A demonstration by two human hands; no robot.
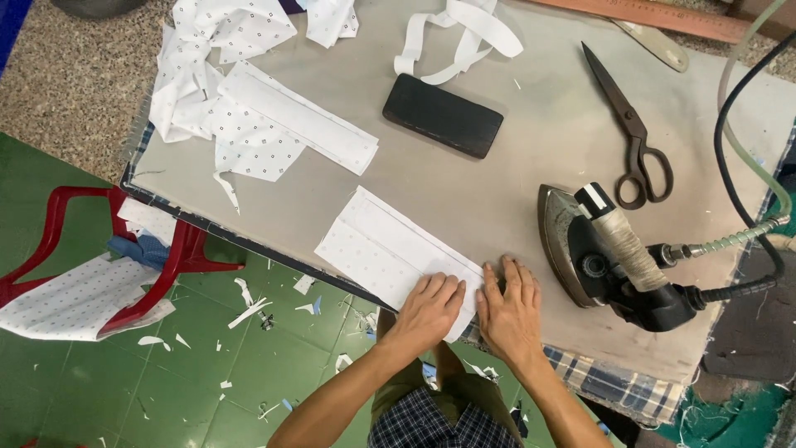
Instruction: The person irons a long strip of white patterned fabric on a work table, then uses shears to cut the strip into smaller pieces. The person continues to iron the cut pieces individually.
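Note:
A folded white strip of dotted fabric lies across the near edge of the padded ironing table. My left hand presses flat on its near end, fingers spread over the cloth. Right beside it my right hand rests flat too, fingertips at the strip's end fold. Neither hand grips anything. A heavy steam iron stands on the table just right of my right hand, apart from it.
Dark tailor's scissors lie at the back right. A black block, more white dotted pieces and white strips lie farther back. Hoses run from the iron. A red plastic chair with fabric stands on the green floor.

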